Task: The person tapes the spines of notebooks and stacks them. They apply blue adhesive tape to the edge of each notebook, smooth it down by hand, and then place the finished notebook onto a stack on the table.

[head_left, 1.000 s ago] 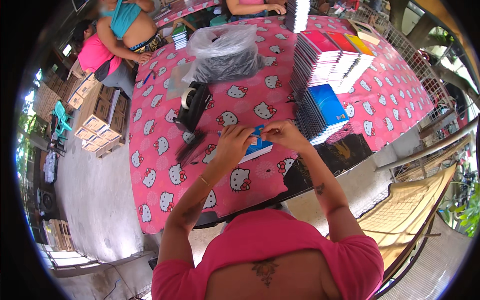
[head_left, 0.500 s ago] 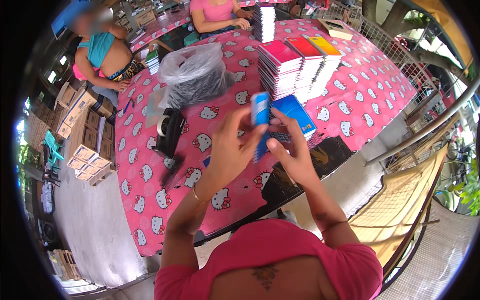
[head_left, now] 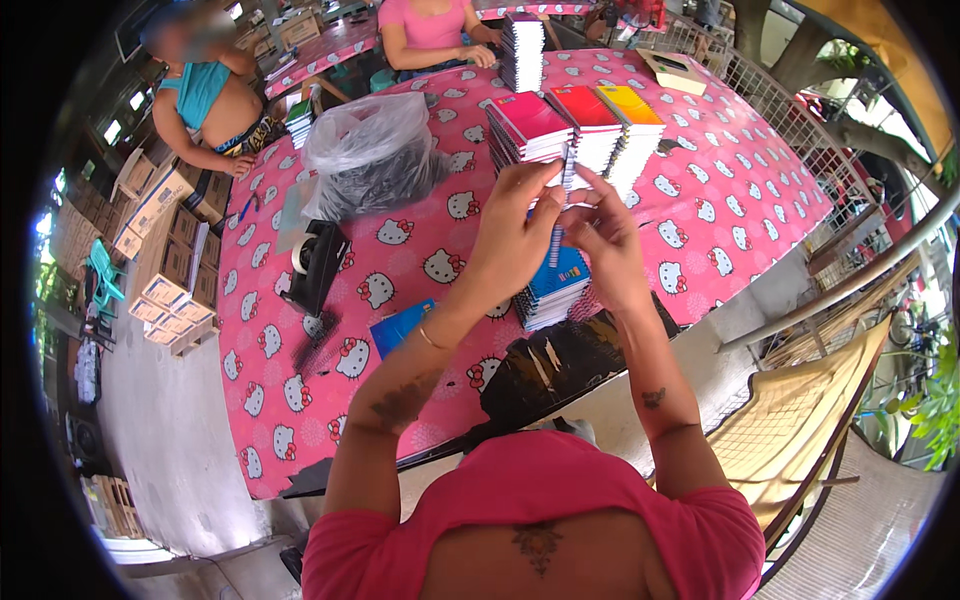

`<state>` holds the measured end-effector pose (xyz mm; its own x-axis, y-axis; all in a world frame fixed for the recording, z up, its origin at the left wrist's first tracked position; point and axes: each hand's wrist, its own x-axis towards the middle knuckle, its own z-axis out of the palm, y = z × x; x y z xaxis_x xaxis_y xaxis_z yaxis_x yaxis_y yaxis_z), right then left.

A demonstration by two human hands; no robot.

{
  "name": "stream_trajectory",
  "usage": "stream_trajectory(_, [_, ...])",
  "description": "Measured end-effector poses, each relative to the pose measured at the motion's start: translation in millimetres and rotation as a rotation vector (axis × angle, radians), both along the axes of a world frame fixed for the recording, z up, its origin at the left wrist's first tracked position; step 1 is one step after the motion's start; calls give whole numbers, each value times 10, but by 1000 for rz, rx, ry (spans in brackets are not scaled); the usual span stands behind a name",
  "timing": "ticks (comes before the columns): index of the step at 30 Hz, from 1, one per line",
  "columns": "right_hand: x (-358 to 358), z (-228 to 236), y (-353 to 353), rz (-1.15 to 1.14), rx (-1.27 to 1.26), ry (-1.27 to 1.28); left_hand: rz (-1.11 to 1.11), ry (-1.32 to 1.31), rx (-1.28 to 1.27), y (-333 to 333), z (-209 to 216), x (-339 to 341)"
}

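A spiral notebook (head_left: 556,245), turned edge-on so its coil spine faces up toward me, is held over the table. Its cover is mostly hidden at this angle. My left hand (head_left: 520,225) pinches it from the left. My right hand (head_left: 610,240) has its fingers closed at the spine's upper part from the other side. Just under my hands stands a stack of blue notebooks (head_left: 555,300). Another blue notebook (head_left: 400,325) lies flat beside my left forearm, which partly covers it. Beyond my hands rise stacks of pink (head_left: 530,115), red (head_left: 585,108) and yellow notebooks (head_left: 630,105).
On the pink patterned table (head_left: 410,265) are a black tape dispenser (head_left: 318,265) and a clear plastic bag (head_left: 370,155) of dark contents. A tall white notebook stack (head_left: 523,55) and a cream box (head_left: 672,72) stand farther back. Two people are at the far side; cartons (head_left: 180,270) are left.
The held notebook has turned from showing its blue cover to edge-on, spine toward me. Both hands have shifted slightly right and away. The view has moved, uncovering more of the flat blue notebook.
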<state>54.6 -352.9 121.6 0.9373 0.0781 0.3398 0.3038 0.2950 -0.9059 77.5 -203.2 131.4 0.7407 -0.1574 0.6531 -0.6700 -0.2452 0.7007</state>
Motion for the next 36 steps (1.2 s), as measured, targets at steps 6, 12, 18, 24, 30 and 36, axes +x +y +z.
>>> stream_trajectory(6, [153,61,-205,-57,-204,-107,-314,497,-300,79,178,-62])
stream_trajectory(12, [421,-109,-323,53,55,170,182,-24,187,122,-234,180])
stream_trajectory(18, [509,-533,-512,-44,-526,148,212,113,230,210,-735,179])
stream_trajectory(24, [518,-726,-475,-203,-715,-100,231,29,83,245,-761,48])
stream_trajectory(30, [502,-734,-448,-222,-736,-131,359,87,328,1327,-1092,-535])
stream_trajectory(36, [249,-417,-219,-454,-807,-230,347,47,802,1949,-1739,-1256])
